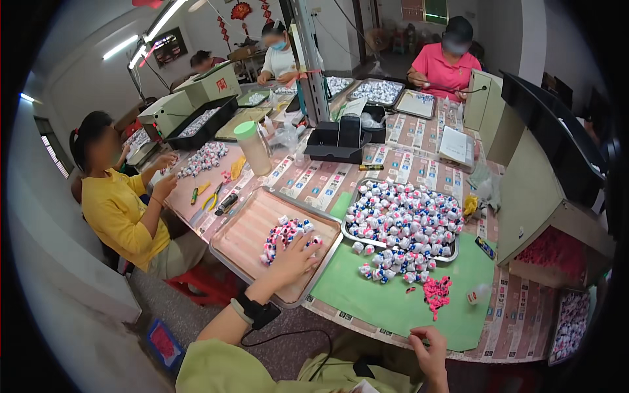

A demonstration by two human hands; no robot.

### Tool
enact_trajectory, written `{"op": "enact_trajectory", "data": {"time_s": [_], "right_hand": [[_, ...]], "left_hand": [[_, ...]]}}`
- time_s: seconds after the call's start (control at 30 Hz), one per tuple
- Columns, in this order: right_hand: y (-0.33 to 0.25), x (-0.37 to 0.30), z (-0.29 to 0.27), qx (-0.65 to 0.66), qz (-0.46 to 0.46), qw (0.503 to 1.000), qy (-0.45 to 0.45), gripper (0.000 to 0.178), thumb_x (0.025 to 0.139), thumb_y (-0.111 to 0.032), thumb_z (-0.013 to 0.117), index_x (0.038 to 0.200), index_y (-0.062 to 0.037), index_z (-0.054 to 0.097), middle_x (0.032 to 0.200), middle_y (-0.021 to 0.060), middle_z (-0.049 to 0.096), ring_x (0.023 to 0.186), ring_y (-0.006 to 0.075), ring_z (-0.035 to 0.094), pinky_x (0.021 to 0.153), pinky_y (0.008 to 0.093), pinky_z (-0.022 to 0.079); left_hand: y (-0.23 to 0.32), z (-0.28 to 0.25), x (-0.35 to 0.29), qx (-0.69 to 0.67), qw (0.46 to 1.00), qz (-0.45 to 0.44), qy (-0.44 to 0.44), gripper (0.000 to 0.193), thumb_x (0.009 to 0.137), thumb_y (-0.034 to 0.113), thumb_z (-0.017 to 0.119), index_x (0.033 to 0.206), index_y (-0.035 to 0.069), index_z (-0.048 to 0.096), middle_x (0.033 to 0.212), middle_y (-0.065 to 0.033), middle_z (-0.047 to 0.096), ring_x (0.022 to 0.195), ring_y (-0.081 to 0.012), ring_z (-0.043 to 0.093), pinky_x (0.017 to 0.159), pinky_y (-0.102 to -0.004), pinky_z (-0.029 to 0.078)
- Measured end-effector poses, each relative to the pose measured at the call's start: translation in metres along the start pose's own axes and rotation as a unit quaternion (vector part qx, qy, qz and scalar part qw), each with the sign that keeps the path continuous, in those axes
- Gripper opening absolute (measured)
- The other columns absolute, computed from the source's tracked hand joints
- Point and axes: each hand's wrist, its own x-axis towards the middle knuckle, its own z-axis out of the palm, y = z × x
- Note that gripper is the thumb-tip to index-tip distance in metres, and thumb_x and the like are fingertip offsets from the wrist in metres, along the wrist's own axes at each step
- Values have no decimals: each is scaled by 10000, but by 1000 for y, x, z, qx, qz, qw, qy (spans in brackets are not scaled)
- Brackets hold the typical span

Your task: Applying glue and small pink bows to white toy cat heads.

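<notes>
My left hand [295,263] lies over a pile of small white, pink and blue figurine parts [285,229] in a metal tray [239,226]. Its fingers are stretched out and touch the pile. At the table's near edge, by the green mat [367,308], my right hand [430,350] has its fingers curled in toward the thumb; anything between them is too small to make out. Small bright pink pieces [437,295] lie on the mat beyond it. Behind them, a second metal tray [453,252] overflows with similar white, pink and blue parts [403,216], several spilling onto the mat.
A small white bottle [479,294] stands on the mat's right. A beige box [547,190] with pink pieces inside rises at the right edge. Pliers [213,198], a tall lidded cup [253,149] and a black organizer [335,143] sit farther back. Co-workers surround the table, one in yellow [124,203] at left.
</notes>
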Motion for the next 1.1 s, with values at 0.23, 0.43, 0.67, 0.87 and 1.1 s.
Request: {"op": "enact_trajectory", "data": {"time_s": [0.23,0.43,0.67,0.87,1.1], "right_hand": [[-10,4,-6,8,8,1000,-18,98,703,-37,593,789,7,578,713,88,570,655,162,552,597,259,429],[5,-2,-17,39,31,997,61,94,729,-25,571,819,2,573,723,70,568,662,141,545,594,248,427],[49,7,-45,62,9,926,373,477,696,-15,581,1123,-3,371,1088,121,421,925,185,449,757,297,373],[63,41,-74,2,62,946,317,802,622,-72,676,1270,-35,206,1251,166,307,1132,274,339,877,382,332],[79,56,-85,39,104,965,239,794,609,-118,700,1258,-43,248,1179,174,399,1050,270,433,842,361,376]], "left_hand": [[-58,4,-6,24,998,-55,-10,403,827,307,441,1205,178,393,1275,-117,305,1199,-295,258,849,-645,215],[-3,-41,1,3,994,-99,34,431,804,290,491,1193,122,408,1236,-226,326,1162,-352,302,881,-550,264],[110,-45,-1,-271,960,51,-38,494,770,248,561,1195,61,391,1209,-291,326,1118,-414,332,933,-423,281],[143,11,13,-221,975,35,5,557,748,182,583,1238,74,340,1259,-300,233,1138,-463,255,935,-449,268],[147,11,13,-288,956,-27,57,487,701,68,587,1163,67,431,1176,-232,388,1070,-369,383,891,-390,331]]}}
